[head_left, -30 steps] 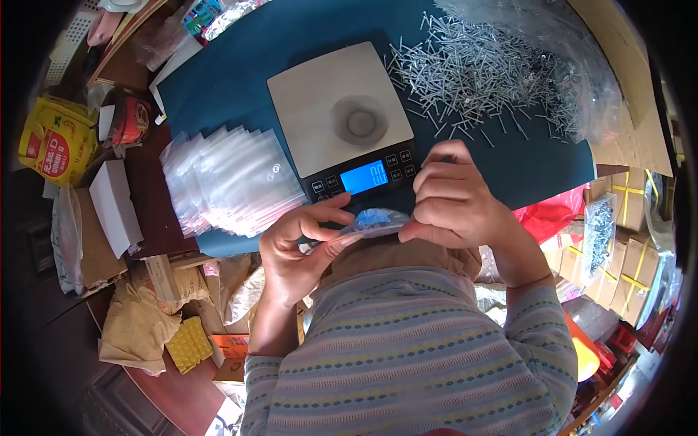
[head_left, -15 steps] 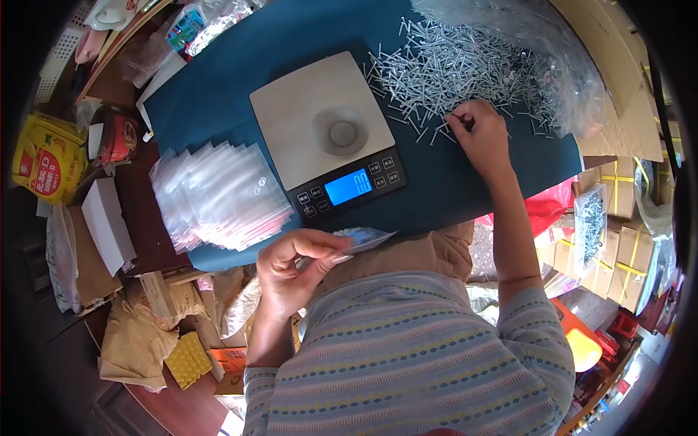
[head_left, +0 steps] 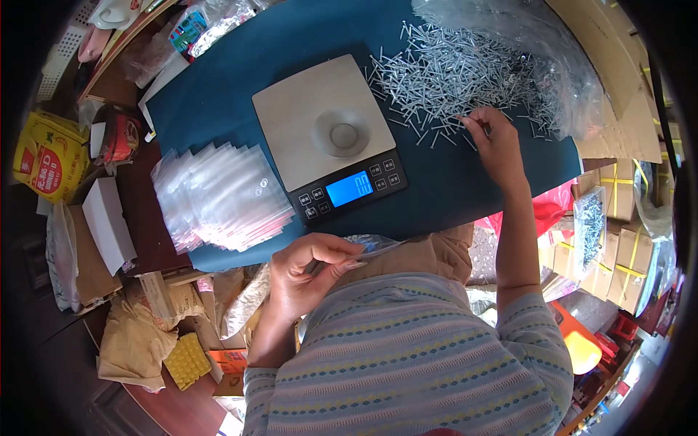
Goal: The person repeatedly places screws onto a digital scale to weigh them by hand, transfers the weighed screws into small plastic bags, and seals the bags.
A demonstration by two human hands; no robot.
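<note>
Left hand: the left hand (head_left: 309,269) is near the desk's front edge, its grip narrow, thumb and fingertips pinching one end of a small clear plastic bag.
Held bag: the small clear plastic bag (head_left: 379,245) juts rightward from the fingertips, above the person's lap; a bluish patch shows on it, whether contents or reflection I cannot tell.
Right hand: the right hand (head_left: 500,149) is at the near edge of the pile, its grip narrow, thumb and fingertips close together; whether a piece is between them I cannot tell.
Fastener pile: a loose heap of thin silvery metal fasteners (head_left: 458,73), nails or screws, spreads over the far right, with a large crumpled clear plastic sheet (head_left: 585,91) beside it.
Scale: a square, black-bodied digital scale with a pale metal plate (head_left: 294,120) sits between pile and bag stack, its lit blue display (head_left: 350,189) showing zeros.
Bag stack: a fanned stack of flat clear zip bags with reddish edges (head_left: 218,192) lies left of the scale.
Desk: all these rest on a dark blue-topped desk (head_left: 443,192).
Step at the pile: picking at loose fasteners, as I judge it, while the bag is held aside.
Next move's needs: probably a sure pinch on one slim shaft, clear of its neighbours, and a steady left hand.
</note>
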